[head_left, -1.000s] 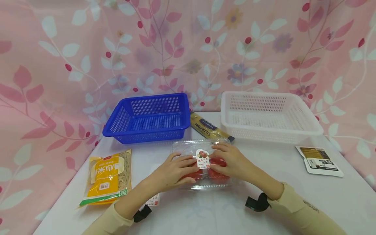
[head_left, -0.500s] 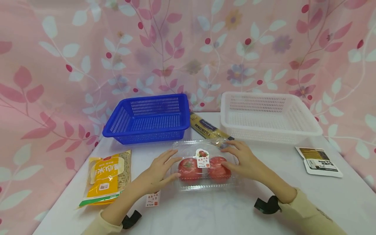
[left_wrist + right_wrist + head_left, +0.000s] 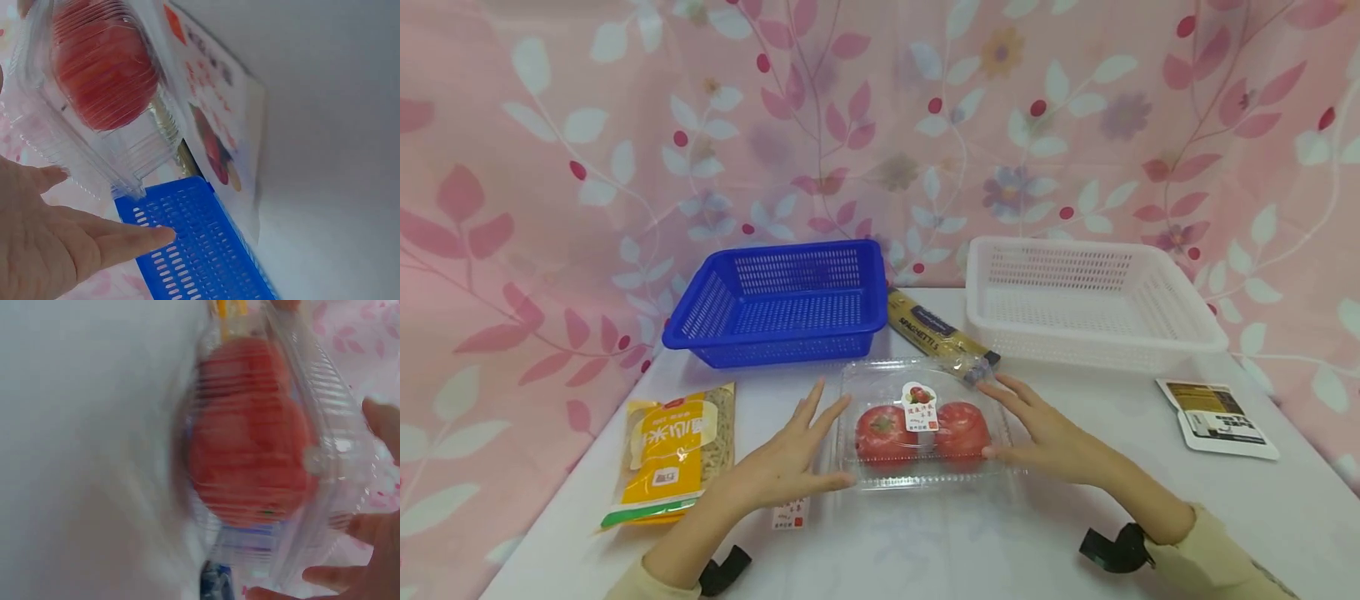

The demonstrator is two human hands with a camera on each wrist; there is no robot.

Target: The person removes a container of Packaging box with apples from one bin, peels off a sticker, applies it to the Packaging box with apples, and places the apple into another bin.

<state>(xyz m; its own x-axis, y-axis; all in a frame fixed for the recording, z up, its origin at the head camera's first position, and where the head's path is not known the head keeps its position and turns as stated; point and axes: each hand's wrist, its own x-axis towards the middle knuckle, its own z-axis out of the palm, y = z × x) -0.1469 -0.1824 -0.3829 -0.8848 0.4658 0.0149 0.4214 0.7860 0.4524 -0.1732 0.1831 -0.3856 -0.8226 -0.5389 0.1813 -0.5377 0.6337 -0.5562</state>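
A clear plastic clamshell box [image 3: 868, 379] with its lid down lies mid-table. Inside are two red tomatoes [image 3: 883, 437], seen also as a blurred tomato [image 3: 250, 456] in the right wrist view. A white sticker [image 3: 920, 408] with a tomato picture is on the lid. My left hand [image 3: 778, 462] is beside the box's left edge, fingers spread, holding nothing. To the right, my right hand [image 3: 1048, 433] has extended fingers at the box's edge; whether they touch it I cannot tell. A similar label [image 3: 212, 106] lies near the left wrist.
Behind the box stand a blue basket [image 3: 775, 343] and a white basket [image 3: 1097, 342]. A spaghetti packet [image 3: 928, 321] lies between them, its end near the box. A yellow pasta bag [image 3: 673, 450] is at the left, and a white-and-brown pouch [image 3: 1217, 421] at the right.
Both hands have lifted off the lid and drawn apart, the left hand leftward and the right hand rightward. The tomatoes and sticker are uncovered; the box stays in place.
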